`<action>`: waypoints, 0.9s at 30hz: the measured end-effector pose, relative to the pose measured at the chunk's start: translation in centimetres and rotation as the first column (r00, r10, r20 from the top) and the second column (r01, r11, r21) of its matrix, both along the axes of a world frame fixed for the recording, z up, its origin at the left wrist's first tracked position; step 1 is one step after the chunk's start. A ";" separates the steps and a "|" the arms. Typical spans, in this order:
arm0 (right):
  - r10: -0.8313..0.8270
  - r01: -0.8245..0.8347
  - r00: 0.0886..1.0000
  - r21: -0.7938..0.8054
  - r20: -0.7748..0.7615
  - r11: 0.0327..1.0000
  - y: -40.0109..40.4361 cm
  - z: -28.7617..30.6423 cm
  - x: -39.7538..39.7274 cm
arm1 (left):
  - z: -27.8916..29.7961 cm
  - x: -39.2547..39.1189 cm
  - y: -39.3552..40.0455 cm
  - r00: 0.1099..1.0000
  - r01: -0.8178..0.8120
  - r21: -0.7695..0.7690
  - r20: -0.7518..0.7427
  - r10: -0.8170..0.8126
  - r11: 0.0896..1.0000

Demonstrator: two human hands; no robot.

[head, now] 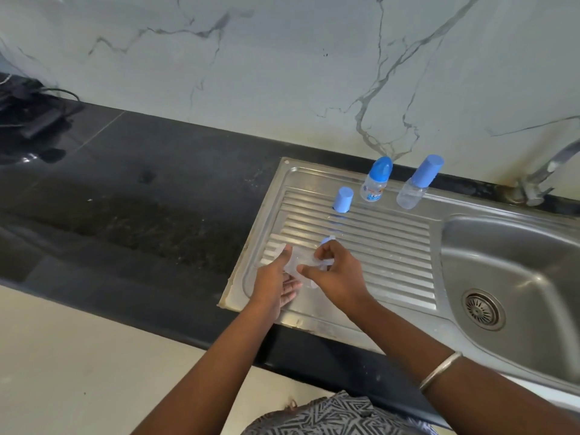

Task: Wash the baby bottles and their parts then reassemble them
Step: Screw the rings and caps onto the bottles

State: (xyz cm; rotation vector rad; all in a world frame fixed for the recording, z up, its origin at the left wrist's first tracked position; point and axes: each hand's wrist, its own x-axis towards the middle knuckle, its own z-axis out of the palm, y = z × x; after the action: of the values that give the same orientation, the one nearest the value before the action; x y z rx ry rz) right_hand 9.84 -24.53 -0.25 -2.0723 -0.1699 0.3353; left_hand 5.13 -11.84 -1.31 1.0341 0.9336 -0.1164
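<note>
Patterned black-and-white clothing [339,416] fills the bottom edge, closest to the viewer, and two bare forearms reach forward from it. Beyond them a black stone bench [125,189] runs across the scene, backed by a white marble-veined wall [251,58]. Set into the bench is a steel sink [514,268] with a round drain at the right and a ribbed drainboard [376,246] at the left. A tap [546,171] rises at the far right behind the basin. Dark cables [28,102] lie on the bench at the far left.

Two assembled bottles stand at the back of the drainboard, near the wall. One is printed, with a domed blue cap, the printed bottle [375,180]; just to its right a plain bottle [417,183] wears a tall blue cap. A loose blue cap [342,200] stands alone to the left of them, apart from both.

Both hands meet over the front left of the drainboard. The left hand [276,277] grips a clear bottle [298,263], fingers curled under it. The right hand [337,274] pinches at the bottle's mouth end, where a clear part sits; whether it is a teat cannot be told. A small blue piece [328,239] shows just past the right fingers. A metal bangle [439,368] circles the right wrist.
</note>
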 end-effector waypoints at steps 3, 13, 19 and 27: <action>0.057 -0.052 0.995 0.063 -0.077 0.997 -0.9 -0.4 0.8 | -0.5 0.4 -0.1 0.995 -0.039 0.089 0.097 0.031 0.995; 0.319 -0.213 0.944 -0.583 0.085 0.784 -2.3 -2.5 8.7 | -1.6 -1.3 -1.7 0.921 0.082 0.706 0.216 -0.325 0.703; 0.462 -0.337 0.886 -0.728 -0.030 0.597 -1.9 -3.9 10.1 | -3.2 -2.4 -2.3 0.887 0.136 0.796 0.168 -0.431 0.590; 0.406 -0.289 0.909 -0.564 0.093 0.774 -1.9 -3.1 9.8 | -3.3 -3.5 -2.6 0.847 0.144 0.856 0.153 -0.509 0.496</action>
State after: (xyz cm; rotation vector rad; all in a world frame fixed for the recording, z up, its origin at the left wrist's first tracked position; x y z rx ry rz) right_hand 19.65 -26.40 -3.40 -2.6424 -0.6675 0.4246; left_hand 1.63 -14.46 -4.62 2.0546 0.3473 0.2403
